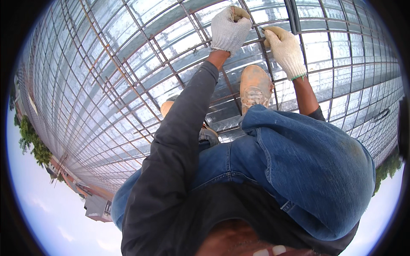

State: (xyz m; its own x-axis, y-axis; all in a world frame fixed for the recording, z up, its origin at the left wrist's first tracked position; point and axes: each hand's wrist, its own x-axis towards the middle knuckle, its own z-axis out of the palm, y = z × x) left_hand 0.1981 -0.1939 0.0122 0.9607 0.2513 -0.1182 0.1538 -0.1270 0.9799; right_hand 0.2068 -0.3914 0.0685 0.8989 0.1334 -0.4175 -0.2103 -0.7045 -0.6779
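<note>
My left hand [230, 29], in a white knit glove, is closed in a fist over a bar of the rusty rebar mesh [128, 85] at the top of the view. What lies inside the fist is hidden. Just to its right, my right hand [285, 50], also gloved, pinches the same bar with its fingertips. The mesh lies over ribbed shiny metal decking [171, 30]. I am crouched on it. My tan right shoe [255, 87] stands on the bars just below the hands, and my left shoe [167, 107] is partly hidden behind my dark left sleeve.
My blue-jeaned knee [316, 162] fills the lower right. The mesh and decking spread in every direction. Beyond their edge at the lower left are rooftops [98, 207], trees [32, 141] and sky. A dark curved bar [292, 17] lies at the top right.
</note>
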